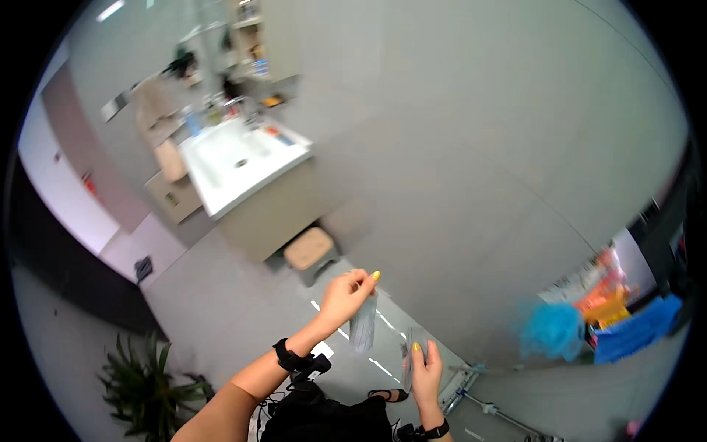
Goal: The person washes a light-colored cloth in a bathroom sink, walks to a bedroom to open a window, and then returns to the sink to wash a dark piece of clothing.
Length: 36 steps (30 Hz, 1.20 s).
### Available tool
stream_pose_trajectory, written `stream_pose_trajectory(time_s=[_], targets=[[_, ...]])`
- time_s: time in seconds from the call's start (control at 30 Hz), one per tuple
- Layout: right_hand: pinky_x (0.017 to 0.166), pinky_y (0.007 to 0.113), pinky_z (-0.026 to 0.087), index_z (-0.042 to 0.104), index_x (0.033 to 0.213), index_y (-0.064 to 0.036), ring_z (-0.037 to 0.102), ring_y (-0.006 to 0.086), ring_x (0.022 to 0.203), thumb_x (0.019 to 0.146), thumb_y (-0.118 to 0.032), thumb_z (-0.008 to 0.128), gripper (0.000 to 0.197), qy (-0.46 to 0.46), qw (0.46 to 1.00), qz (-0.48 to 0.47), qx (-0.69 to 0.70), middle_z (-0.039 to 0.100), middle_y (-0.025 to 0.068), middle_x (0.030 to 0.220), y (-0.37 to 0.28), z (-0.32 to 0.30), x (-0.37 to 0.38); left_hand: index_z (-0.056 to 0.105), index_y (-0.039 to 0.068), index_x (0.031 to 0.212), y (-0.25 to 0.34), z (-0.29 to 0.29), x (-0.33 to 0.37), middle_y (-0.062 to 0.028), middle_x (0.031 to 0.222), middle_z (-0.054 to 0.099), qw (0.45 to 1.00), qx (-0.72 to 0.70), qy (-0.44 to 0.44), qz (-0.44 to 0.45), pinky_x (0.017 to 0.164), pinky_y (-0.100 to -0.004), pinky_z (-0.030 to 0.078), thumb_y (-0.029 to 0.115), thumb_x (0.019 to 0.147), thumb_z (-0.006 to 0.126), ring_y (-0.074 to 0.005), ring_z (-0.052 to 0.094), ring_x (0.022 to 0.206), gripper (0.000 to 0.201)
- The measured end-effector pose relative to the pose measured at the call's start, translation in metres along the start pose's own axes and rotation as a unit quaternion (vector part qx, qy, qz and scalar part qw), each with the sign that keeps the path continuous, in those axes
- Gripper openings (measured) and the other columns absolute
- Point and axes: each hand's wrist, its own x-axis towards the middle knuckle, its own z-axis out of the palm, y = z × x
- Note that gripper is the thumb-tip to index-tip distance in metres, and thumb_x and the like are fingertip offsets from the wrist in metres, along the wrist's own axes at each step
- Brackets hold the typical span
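Observation:
My left hand (346, 296) is closed in a pinch, thumb and fingers together. From it hangs a limp, light grey, sock-like cloth piece (362, 328), with fine lengthwise lines. Lower and to the right, my right hand (426, 372) grips a second grey, sock-like piece (409, 359) between thumb and fingers. That one is seen nearly edge-on, and its far side is hidden. The two pieces hang apart from each other, above the floor in front of my body.
A white washbasin (213, 193) on a cabinet stands ahead left, with a small beige-topped stool (311, 249) beside it. At lower left is a potted plant (143, 387). A metal-legged rack (479, 404) and a blue mesh puff (551, 331) are at right.

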Motion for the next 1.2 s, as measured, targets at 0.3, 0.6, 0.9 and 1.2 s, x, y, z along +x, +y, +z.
stream_pose_trajectory(time_s=[0.3, 0.6, 0.9, 1.2], targets=[[0.053, 0.022, 0.042, 0.054, 0.1, -0.0001, 0.051, 0.0059, 0.061, 0.09, -0.013, 0.051, 0.016, -0.312, 0.945, -0.049, -0.083, 0.055, 0.0, 0.072, 0.0, 0.314, 0.01, 0.062, 0.006, 0.083, -0.085, -0.327, -0.121, -0.0038, 0.094, 0.044, 0.961, -0.059, 0.253, -0.095, 0.075, -0.0265, 0.04, 0.003, 0.072, 0.056, -0.0138, 0.044, 0.088, 0.013], [0.075, 0.033, 0.041, 0.058, 0.09, -0.0011, 0.051, 0.0267, 0.082, 0.081, -0.003, 0.055, 0.009, -0.638, 0.669, -0.311, -0.219, 0.053, 0.0081, 0.087, 0.013, 0.597, 0.007, 0.067, 0.01, 0.089, -0.151, -0.505, -0.174, 0.0029, 0.071, 0.051, 0.904, -0.172, 0.389, -0.04, 0.051, -0.0181, 0.034, 0.016, 0.076, 0.068, -0.004, 0.035, 0.051, 0.015], [0.073, 0.033, 0.043, 0.061, 0.089, -0.002, 0.051, 0.0262, 0.086, 0.079, -0.005, 0.06, 0.011, -0.716, 0.569, -0.391, -0.101, 0.055, 0.0092, 0.089, 0.031, 0.894, 0.037, 0.06, 0.006, 0.107, -0.216, -0.712, -0.132, -0.0108, 0.08, 0.061, 0.894, 0.129, 0.365, -0.227, 0.061, -0.0252, 0.044, 0.032, 0.07, 0.073, -0.0151, 0.049, 0.059, 0.047], [0.066, 0.035, 0.046, 0.064, 0.087, -0.0029, 0.059, 0.0238, 0.076, 0.084, -0.009, 0.055, 0.012, -0.535, 0.722, -0.419, -0.13, 0.063, 0.0108, 0.086, -0.006, 1.2, 0.103, 0.055, -0.001, 0.088, -0.276, -0.944, -0.127, -0.0017, 0.078, 0.057, 0.774, -0.071, 0.603, -0.178, 0.059, -0.0219, 0.046, 0.004, 0.075, 0.069, -0.0066, 0.053, 0.072, 0.02]])
